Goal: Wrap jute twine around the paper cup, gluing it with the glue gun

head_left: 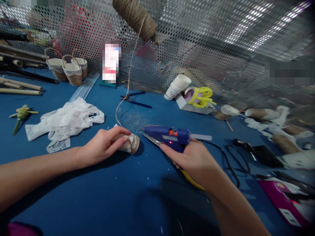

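Note:
My left hand [112, 142] is closed around a small cup [134, 144] lying on its side, its end wrapped in brown twine and its side pale. A strand of twine [128, 78] runs down from a hanging spool [135, 19] to the cup. My right hand [193, 157] grips a blue hot glue gun [159, 131] with a clear glue stick in its back and a red light lit. Its nozzle points left, apart from the cup. Scissors [153, 140] with a yellow handle show beneath that hand; whether the hand touches them I cannot tell.
White lace [69, 121] lies left of my left hand. Behind are twine-covered baskets [73, 73], a phone [110, 64], pliers [135, 100] and stacked paper cups [177, 87]. A black cord [225, 157] and a magenta power strip [283, 203] are at right. Perforated metal stands behind.

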Action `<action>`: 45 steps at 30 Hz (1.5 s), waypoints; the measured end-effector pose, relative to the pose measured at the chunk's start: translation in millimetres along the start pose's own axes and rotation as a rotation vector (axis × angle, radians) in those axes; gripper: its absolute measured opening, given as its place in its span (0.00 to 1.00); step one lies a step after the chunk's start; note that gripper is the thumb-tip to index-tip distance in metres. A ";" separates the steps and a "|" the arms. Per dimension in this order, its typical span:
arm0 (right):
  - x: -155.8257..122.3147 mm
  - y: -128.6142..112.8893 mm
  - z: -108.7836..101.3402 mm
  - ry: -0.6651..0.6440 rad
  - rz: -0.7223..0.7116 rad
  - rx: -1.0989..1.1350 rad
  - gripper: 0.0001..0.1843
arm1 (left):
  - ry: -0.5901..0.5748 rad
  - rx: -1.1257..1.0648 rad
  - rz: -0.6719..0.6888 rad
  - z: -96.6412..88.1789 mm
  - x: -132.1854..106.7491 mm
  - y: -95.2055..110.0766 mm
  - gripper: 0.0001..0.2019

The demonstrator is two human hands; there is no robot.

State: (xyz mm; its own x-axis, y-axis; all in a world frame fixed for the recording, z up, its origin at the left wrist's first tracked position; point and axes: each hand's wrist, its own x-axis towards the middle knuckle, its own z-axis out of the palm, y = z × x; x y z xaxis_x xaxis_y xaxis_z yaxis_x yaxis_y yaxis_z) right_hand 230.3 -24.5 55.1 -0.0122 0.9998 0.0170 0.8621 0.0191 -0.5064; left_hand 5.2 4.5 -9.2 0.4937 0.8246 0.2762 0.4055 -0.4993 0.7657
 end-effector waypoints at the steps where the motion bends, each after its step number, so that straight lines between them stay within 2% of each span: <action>1: 2.0 1.5 -1.9 -0.030 0.088 0.059 0.13 | 0.020 -0.019 -0.032 -0.5 1.0 0.2 0.12; 3: 8.8 8.8 -6.5 -0.025 0.134 0.088 0.16 | 0.077 -0.057 -0.091 -1.9 3.0 1.1 0.13; 5: 19.5 20.0 -10.2 0.083 0.139 0.062 0.17 | 0.127 -0.109 -0.127 -3.5 4.5 2.9 0.14; 7: 32.7 31.9 -10.9 0.163 0.203 0.015 0.18 | 0.142 -0.158 -0.136 -4.9 5.1 5.4 0.14; 12: 60.8 56.2 0.3 0.073 0.279 0.075 0.18 | 0.126 -0.200 -0.112 -6.6 3.4 12.0 0.14; 16: 72.5 70.9 6.4 0.099 0.272 -0.002 0.19 | 0.126 -0.209 -0.082 -6.7 -0.5 14.9 0.14; 19: 73.5 71.8 4.8 0.180 0.252 -0.123 0.18 | 0.126 -0.159 -0.013 -6.0 -4.3 15.0 0.16; 22: 64.8 54.4 4.8 0.223 0.177 -0.177 0.15 | 0.119 -0.112 0.048 -4.7 -7.7 14.9 0.18; 24: 54.9 34.1 8.9 0.140 0.085 -0.136 0.17 | 0.078 -0.113 0.071 -3.8 -9.7 15.4 0.20; 26: 44.1 11.9 17.1 -0.056 -0.009 -0.007 0.22 | 0.020 -0.124 0.096 -3.1 -11.5 16.2 0.22; 28: 34.9 -7.0 28.2 -0.433 -0.105 0.415 0.25 | -0.037 -0.119 0.123 -2.4 -13.0 16.7 0.23; 29: 31.5 -14.2 34.0 -0.555 -0.134 0.576 0.24 | -0.060 -0.108 0.130 -2.2 -13.7 16.8 0.24; 30: 29.0 -19.7 39.3 -0.603 -0.139 0.714 0.21 | -0.077 -0.098 0.135 -2.0 -14.1 16.7 0.25; 31: 27.3 -23.6 43.8 -0.584 -0.113 0.822 0.16 | -0.085 -0.088 0.136 -1.9 -14.3 16.6 0.25; 33: 25.8 -27.4 48.7 -0.440 -0.025 0.973 0.10 | -0.064 -0.086 0.120 -2.0 -13.6 16.3 0.25; 36: 24.8 -27.4 45.2 -0.249 0.054 1.044 0.09 | 0.017 -0.150 0.040 -2.1 -10.4 16.5 0.23; 41: 21.1 -25.3 31.3 -0.047 -0.020 0.932 0.10 | 0.040 -0.297 -0.112 -1.1 -4.9 16.9 0.22; 45: 19.9 -24.3 28.9 0.027 -0.075 0.744 0.09 | 0.043 -0.305 -0.151 -0.4 -4.1 17.5 0.21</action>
State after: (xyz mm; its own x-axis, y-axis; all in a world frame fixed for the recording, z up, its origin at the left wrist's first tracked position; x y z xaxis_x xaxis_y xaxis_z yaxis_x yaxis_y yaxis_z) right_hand 194.4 -4.8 42.8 -0.0371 0.9952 0.0908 0.2889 0.0977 -0.9524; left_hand 10.0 -7.4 3.3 0.4101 0.8967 0.1663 0.2195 -0.2740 0.9364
